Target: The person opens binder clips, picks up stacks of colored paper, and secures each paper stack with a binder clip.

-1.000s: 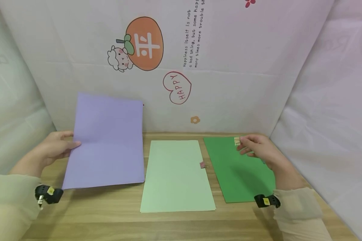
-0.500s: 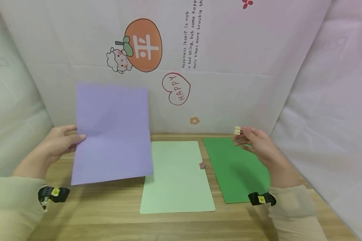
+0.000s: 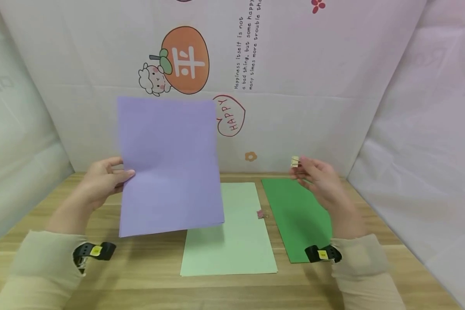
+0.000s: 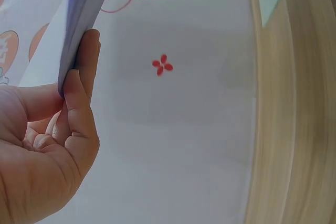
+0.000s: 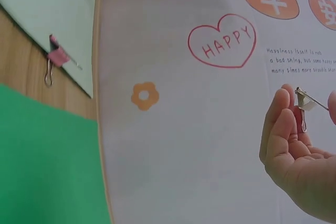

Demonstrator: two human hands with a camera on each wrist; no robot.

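Note:
My left hand point(image 3: 104, 181) pinches a stack of purple paper point(image 3: 170, 168) by its left edge, thumb in front and fingers behind. The stack is raised off the table, tilted up, and overlaps part of the pale green paper point(image 3: 236, 241). In the left wrist view the sheets point(image 4: 84, 19) show edge-on between thumb and fingers. My right hand point(image 3: 317, 181) holds a pale yellow binder clip point(image 3: 295, 162) by its wire handles, above the green sheet. The right wrist view shows the clip point(image 5: 304, 100) between thumb and fingers, its handles spread apart.
Pale green paper lies mid-table with a pink binder clip point(image 3: 260, 214) on its right edge. A dark green sheet point(image 3: 298, 228) lies to its right, partly behind my right arm. White printed cloth point(image 3: 294, 86) stands behind and at both sides of the wooden table point(image 3: 232, 292).
The purple stack has risen and moved right with my left hand, now covering part of the pale green paper. My right hand has lifted the yellow clip and shifted slightly left.

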